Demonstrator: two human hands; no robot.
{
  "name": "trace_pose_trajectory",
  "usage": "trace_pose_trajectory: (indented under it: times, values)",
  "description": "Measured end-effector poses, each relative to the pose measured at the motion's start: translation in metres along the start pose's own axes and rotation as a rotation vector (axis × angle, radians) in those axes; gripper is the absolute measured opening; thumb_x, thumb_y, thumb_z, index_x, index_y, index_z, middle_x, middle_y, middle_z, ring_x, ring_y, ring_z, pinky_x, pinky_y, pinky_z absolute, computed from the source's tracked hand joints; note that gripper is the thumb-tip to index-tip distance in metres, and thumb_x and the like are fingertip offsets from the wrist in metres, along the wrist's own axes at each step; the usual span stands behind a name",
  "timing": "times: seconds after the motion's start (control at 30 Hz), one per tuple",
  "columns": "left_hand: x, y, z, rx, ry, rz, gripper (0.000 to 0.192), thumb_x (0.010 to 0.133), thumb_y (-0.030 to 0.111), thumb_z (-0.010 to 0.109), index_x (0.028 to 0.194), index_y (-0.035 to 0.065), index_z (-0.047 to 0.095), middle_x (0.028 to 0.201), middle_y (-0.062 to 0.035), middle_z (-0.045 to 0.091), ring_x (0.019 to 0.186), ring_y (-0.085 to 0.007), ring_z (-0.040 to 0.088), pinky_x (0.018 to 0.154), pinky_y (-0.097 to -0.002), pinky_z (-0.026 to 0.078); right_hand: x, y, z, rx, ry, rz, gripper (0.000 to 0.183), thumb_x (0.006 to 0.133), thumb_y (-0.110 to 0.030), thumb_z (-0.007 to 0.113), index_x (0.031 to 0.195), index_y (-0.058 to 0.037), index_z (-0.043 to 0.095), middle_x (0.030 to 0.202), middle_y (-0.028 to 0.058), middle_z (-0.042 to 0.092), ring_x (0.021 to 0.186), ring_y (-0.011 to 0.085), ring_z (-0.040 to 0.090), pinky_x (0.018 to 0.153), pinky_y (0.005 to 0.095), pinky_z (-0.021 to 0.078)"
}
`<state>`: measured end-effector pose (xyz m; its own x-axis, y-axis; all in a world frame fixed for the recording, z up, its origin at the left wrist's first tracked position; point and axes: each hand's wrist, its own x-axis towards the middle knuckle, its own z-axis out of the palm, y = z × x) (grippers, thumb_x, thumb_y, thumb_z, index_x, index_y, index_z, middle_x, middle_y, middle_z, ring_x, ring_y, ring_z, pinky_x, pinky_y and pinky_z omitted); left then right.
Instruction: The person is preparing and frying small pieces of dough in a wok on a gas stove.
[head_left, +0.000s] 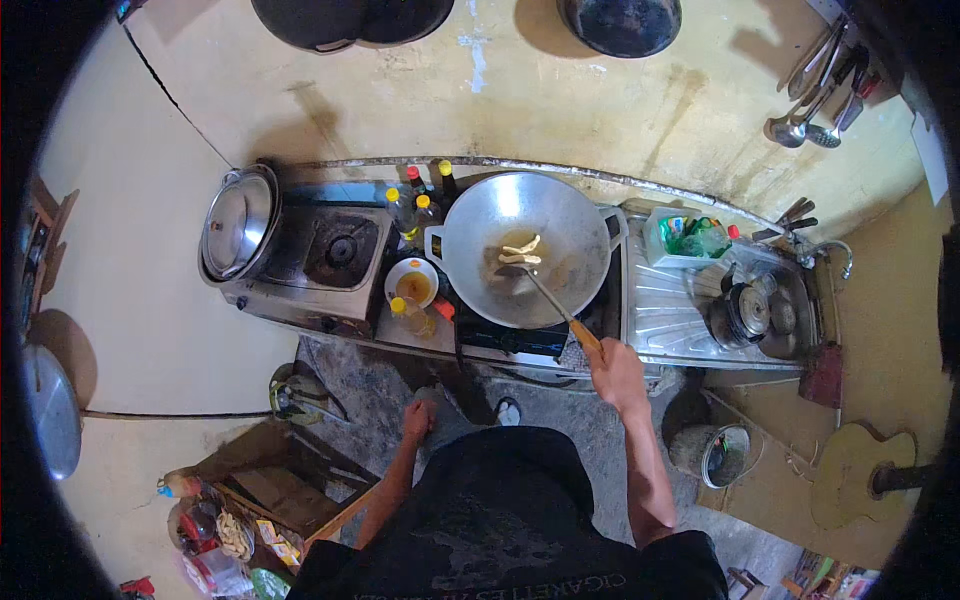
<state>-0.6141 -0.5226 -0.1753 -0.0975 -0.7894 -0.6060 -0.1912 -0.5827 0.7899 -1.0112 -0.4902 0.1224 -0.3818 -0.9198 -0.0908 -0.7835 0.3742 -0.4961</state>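
Observation:
My right hand (621, 375) grips the wooden handle of a metal spatula (553, 295). Its dark blade rests in the large two-handled metal wok (474, 277), just below two pale, elongated food pieces (520, 249). A shallow pool of what looks like oil surrounds them. Under the wok is a black stove (495, 337), mostly hidden. My left hand (420, 418) hangs before the counter with its fingers curled in, and I see nothing in it. Left of the wok, a white bowl (391, 277) contains an orange-brown liquid.
Bottles with yellow caps (405, 214) crowd the wok's left side; another bottle (414, 319) is near the bowl. Further left sits a metal gas stove (300, 285) with a lidded pot (238, 225). At right are a plastic container (675, 256) and a sink (806, 330) holding pots.

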Motion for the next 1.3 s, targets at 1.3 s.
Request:
trace_pose_trajectory:
  times: [1.3]
  values:
    - [0.017,-0.020,0.001,-0.064,-0.006,0.027,0.025,0.094,0.018,0.046,0.092,0.0008,0.065,0.055,-0.0033,0.051,0.043,-0.0120,0.047,0.039,-0.0283,0.035,0.046,0.013,0.013,0.101,0.085,0.054,0.037,0.088,-0.031,0.057,0.074,0.0032,0.062,0.076,0.0281,0.061,0.078,0.0471,0.060,0.069,0.0533,0.0460]
